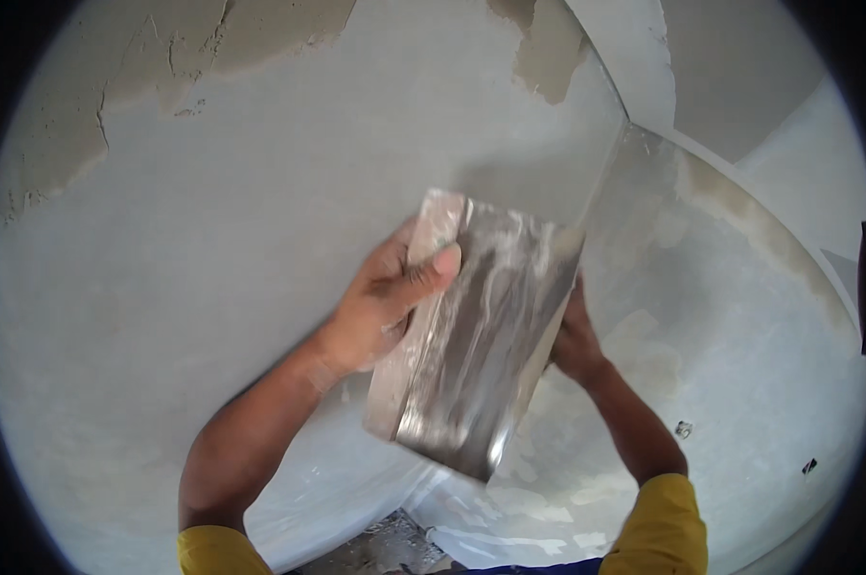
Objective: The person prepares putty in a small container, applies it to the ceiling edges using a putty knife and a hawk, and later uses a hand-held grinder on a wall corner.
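Observation:
My left hand (375,302) grips a wide plastering blade (495,326) by its pale pinkish handle strip (394,383). The thumb presses on the front of the strip and the other fingers go behind it. Wet grey-white smears streak the shiny metal face, which is held tilted before me. My right hand (577,337) is at the blade's right edge, partly behind it. Its fingers are hidden there, so whether it grips the blade or something else does not show.
A smooth grey-white plastered wall (212,240) meets a second wall (730,355) at a corner on the right. Rough brownish bare patches (251,38) run along the upper left. Two small wall openings (683,429) sit at the lower right. Speckled floor (385,548) shows at the bottom.

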